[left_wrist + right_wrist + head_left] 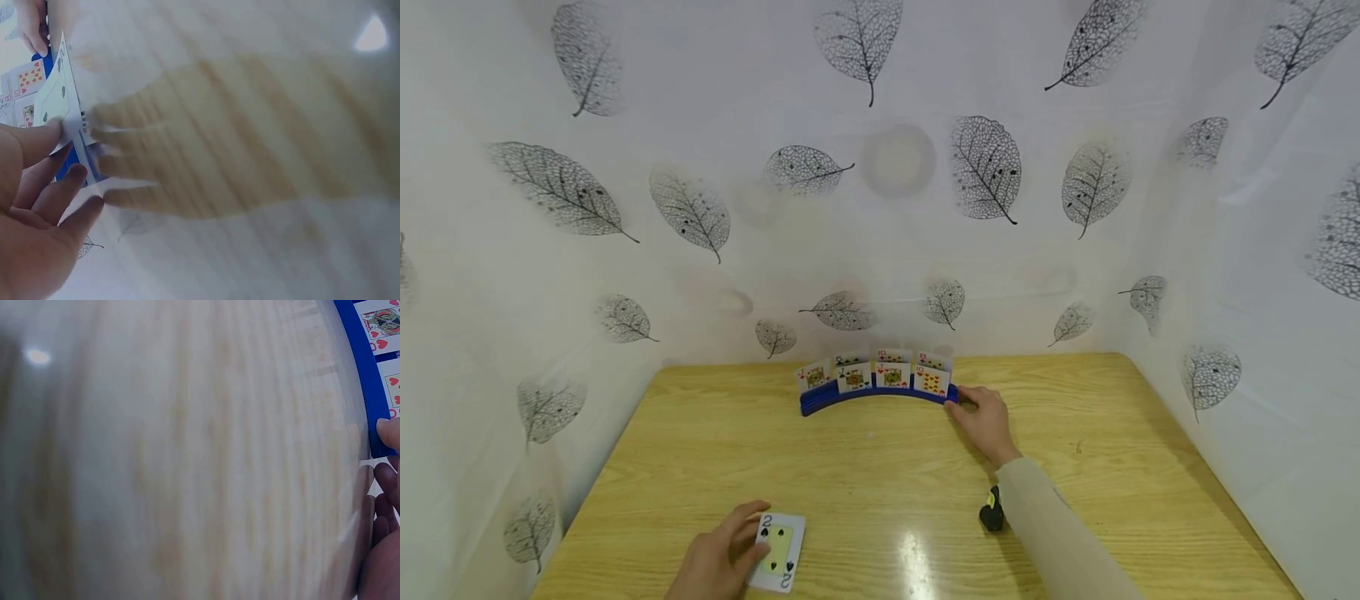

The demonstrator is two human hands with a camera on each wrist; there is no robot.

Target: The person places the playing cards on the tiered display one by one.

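Note:
My left hand (717,554), at the near edge of the head view, pinches a playing card (781,553), the two of spades, face up. In the left wrist view the thumb lies on the face of this card (59,94) and the fingers are behind it. Across the table a curved blue card holder (880,393) stands with playing cards upright in two rows, among them a ten of hearts (932,381) and several jacks. My right hand (987,421) grips the holder's right end; in the right wrist view the thumb (389,432) presses its front.
A small black object with a yellow mark (992,510) lies on the wooden table (865,475) beside my right forearm. White cloth with a leaf print (880,250) hangs behind the table and along both sides. The table surface is glossy and reflects light.

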